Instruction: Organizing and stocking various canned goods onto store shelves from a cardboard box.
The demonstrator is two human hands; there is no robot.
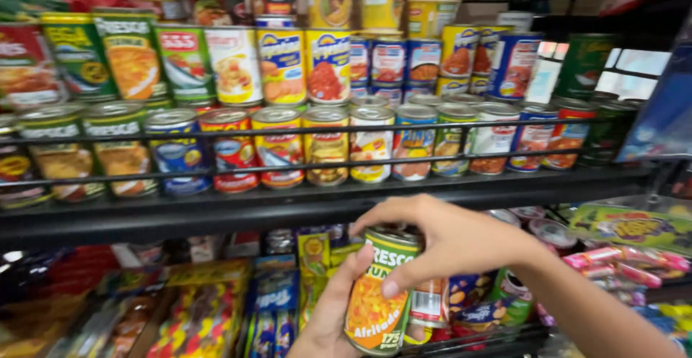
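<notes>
I hold a green-topped tin can [380,297] with an orange food picture on its label, low in the middle of the view, tilted slightly. My left hand [333,315] cups it from below and behind. My right hand [450,239] grips its top and side, the thumb pressed on the label. Just above stands a black wire shelf [324,203] packed with rows of similar cans [277,145].
A second row of cans [238,63] is stacked behind and above the front row. Below the shelf lie colourful snack and candy packets [209,315] and pink sweets [627,261] at the right. A shelf rail [324,129] runs across the can fronts.
</notes>
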